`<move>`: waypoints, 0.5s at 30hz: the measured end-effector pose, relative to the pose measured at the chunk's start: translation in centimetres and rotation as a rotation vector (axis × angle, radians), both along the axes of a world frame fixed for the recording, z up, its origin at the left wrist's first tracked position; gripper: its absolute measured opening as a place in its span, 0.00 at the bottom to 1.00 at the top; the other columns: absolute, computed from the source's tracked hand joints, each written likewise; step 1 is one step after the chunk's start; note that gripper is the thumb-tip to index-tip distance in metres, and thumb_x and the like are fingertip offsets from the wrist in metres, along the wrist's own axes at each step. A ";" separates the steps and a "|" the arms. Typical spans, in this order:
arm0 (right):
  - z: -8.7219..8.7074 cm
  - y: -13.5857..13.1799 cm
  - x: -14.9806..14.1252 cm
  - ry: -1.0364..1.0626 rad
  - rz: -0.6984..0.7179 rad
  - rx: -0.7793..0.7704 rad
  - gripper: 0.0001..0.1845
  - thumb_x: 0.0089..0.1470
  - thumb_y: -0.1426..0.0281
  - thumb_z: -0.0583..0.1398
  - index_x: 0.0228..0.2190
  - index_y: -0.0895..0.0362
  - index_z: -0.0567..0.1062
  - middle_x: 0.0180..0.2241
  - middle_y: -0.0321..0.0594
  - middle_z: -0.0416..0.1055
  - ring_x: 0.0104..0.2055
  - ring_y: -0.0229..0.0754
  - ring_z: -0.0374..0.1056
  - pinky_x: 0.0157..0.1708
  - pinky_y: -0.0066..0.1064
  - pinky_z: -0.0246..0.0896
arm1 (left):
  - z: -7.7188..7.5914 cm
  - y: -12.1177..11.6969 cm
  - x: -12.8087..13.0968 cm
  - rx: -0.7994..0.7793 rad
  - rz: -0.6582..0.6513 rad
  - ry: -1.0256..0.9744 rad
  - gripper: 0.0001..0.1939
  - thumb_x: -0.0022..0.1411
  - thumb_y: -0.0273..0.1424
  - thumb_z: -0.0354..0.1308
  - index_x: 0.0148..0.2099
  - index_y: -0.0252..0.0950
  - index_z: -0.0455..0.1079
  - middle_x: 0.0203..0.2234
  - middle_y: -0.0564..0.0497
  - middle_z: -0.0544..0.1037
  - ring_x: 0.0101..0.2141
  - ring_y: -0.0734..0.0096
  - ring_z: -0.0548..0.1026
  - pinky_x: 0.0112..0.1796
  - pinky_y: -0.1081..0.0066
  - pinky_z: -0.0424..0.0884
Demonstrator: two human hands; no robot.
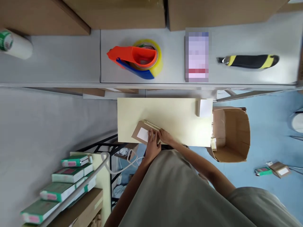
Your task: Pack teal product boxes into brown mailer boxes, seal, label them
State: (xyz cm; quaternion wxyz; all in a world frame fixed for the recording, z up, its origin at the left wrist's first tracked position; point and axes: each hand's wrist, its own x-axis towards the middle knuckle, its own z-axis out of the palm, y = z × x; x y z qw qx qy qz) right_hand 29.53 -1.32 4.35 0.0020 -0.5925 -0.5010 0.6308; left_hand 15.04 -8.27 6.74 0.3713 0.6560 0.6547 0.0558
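A small brown cardboard box with a white label lies slanted on the pale yellow table, near its front edge. My left hand rests on top of the box, its fingers stretched out at the label's right end. At the box's right side, my right hand has its fingers bent against the edge, apparently gripping it. The undersides of both hands are hidden.
Above the table, a grey shelf carries a tape dispenser, a black-and-yellow utility knife and a white roll. A white box sits at the table's back right. Beyond stands an open carton. Green-and-white boxes are stacked lower left.
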 end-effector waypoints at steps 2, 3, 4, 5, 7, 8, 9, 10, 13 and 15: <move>-0.3 0.2 0.3 0.023 0.009 -0.027 0.21 0.78 0.65 0.50 0.57 0.60 0.77 0.65 0.60 0.74 0.70 0.57 0.69 0.71 0.45 0.59 | 0.5 0.0 0.5 -0.018 0.012 0.008 0.44 0.61 0.32 0.66 0.78 0.35 0.59 0.80 0.32 0.50 0.79 0.32 0.44 0.74 0.33 0.56; -0.4 0.3 0.5 0.034 0.012 -0.037 0.20 0.78 0.65 0.50 0.57 0.59 0.77 0.65 0.59 0.74 0.70 0.57 0.69 0.71 0.45 0.60 | 0.7 0.3 0.7 -0.026 0.023 0.007 0.44 0.62 0.34 0.67 0.77 0.35 0.59 0.80 0.31 0.52 0.79 0.32 0.45 0.74 0.33 0.57; -0.6 0.2 0.9 0.046 0.005 -0.042 0.20 0.77 0.64 0.52 0.58 0.57 0.78 0.66 0.57 0.74 0.71 0.57 0.69 0.71 0.45 0.60 | 0.9 0.9 0.7 -0.032 0.036 0.001 0.42 0.63 0.36 0.67 0.76 0.35 0.60 0.79 0.30 0.55 0.79 0.33 0.49 0.73 0.34 0.58; -0.7 0.2 1.3 0.056 -0.017 -0.040 0.19 0.77 0.63 0.53 0.58 0.55 0.78 0.67 0.54 0.73 0.72 0.57 0.68 0.71 0.44 0.60 | 1.0 1.7 0.5 -0.033 0.054 -0.006 0.40 0.65 0.38 0.66 0.75 0.35 0.61 0.77 0.30 0.59 0.78 0.35 0.54 0.73 0.36 0.59; -0.8 -0.1 2.2 0.034 -0.125 -0.039 0.20 0.76 0.58 0.55 0.60 0.52 0.78 0.68 0.51 0.72 0.74 0.58 0.65 0.71 0.45 0.60 | 1.0 4.4 -0.6 -0.006 0.110 -0.012 0.35 0.69 0.41 0.64 0.73 0.35 0.63 0.71 0.30 0.68 0.74 0.40 0.64 0.72 0.40 0.62; -0.8 -0.4 2.7 0.006 -0.202 -0.062 0.22 0.76 0.55 0.55 0.60 0.53 0.77 0.68 0.52 0.73 0.74 0.58 0.65 0.71 0.46 0.61 | 0.8 6.2 -1.5 0.027 0.158 -0.003 0.33 0.70 0.41 0.62 0.72 0.35 0.63 0.70 0.30 0.70 0.73 0.42 0.66 0.72 0.41 0.61; -0.8 -0.7 3.0 -0.020 -0.286 -0.110 0.25 0.76 0.52 0.54 0.60 0.54 0.77 0.66 0.53 0.75 0.72 0.59 0.67 0.70 0.47 0.63 | 0.4 8.2 -2.5 0.079 0.218 0.016 0.32 0.71 0.42 0.62 0.71 0.34 0.64 0.70 0.29 0.69 0.73 0.42 0.65 0.73 0.42 0.60; -0.7 -1.1 3.2 -0.038 -0.371 -0.185 0.28 0.76 0.49 0.53 0.60 0.56 0.76 0.63 0.55 0.76 0.69 0.59 0.70 0.68 0.48 0.66 | 0.0 10.3 -3.7 0.118 0.269 0.033 0.32 0.71 0.42 0.62 0.70 0.33 0.64 0.72 0.28 0.67 0.75 0.42 0.61 0.74 0.42 0.56; -0.5 -2.4 2.6 0.069 -0.612 -0.457 0.33 0.75 0.44 0.52 0.58 0.58 0.74 0.58 0.58 0.77 0.55 0.55 0.79 0.56 0.45 0.77 | -1.5 15.4 -7.2 0.121 0.375 0.033 0.27 0.70 0.45 0.62 0.60 0.28 0.69 0.69 0.21 0.69 0.73 0.33 0.61 0.73 0.38 0.51; -0.2 -3.1 1.4 0.204 -0.749 -0.573 0.32 0.74 0.43 0.53 0.56 0.59 0.73 0.55 0.58 0.78 0.46 0.50 0.81 0.50 0.42 0.80 | -2.2 17.2 -9.1 0.092 0.294 -0.078 0.19 0.72 0.46 0.61 0.46 0.32 0.72 0.52 0.25 0.82 0.65 0.32 0.72 0.66 0.42 0.63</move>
